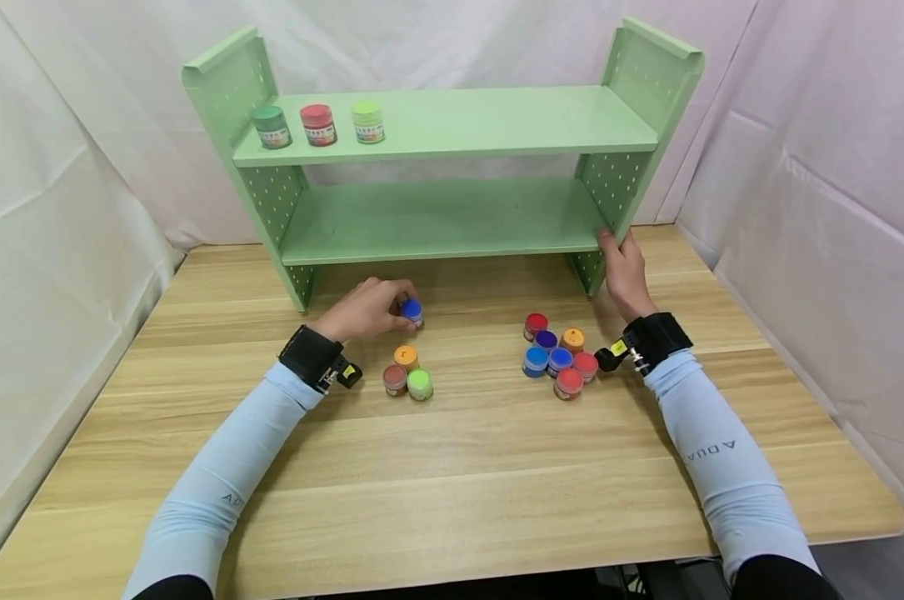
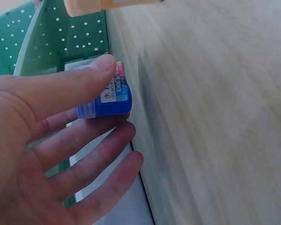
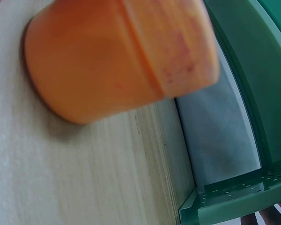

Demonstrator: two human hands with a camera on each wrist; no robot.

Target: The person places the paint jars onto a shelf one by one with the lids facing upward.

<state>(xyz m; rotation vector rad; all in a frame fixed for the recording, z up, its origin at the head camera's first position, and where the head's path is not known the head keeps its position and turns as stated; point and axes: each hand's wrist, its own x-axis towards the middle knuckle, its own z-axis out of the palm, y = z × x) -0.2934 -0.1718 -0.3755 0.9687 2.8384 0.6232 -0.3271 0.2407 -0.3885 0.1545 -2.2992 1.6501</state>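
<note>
My left hand (image 1: 372,309) pinches a small blue paint jar (image 1: 412,312) between thumb and fingers, in front of the green shelf. In the left wrist view the thumb lies across the jar's printed label (image 2: 113,91), while the other fingers spread below. My right hand (image 1: 626,271) grips the lower front of the right side panel (image 1: 622,187) of the green two-tier shelf (image 1: 452,218). Its fingertips (image 3: 271,216) show at the corner of the right wrist view. Three jars, dark green (image 1: 272,127), red (image 1: 318,125) and light green (image 1: 367,122), stand on the upper tier's left part.
Near my left wrist stand an orange jar (image 1: 406,357), a brown jar (image 1: 395,380) and a green jar (image 1: 420,384). Several red, blue and orange jars cluster left of my right wrist, among them an orange one (image 1: 572,339). White cloth (image 1: 452,46) hangs behind the wooden table (image 1: 452,483).
</note>
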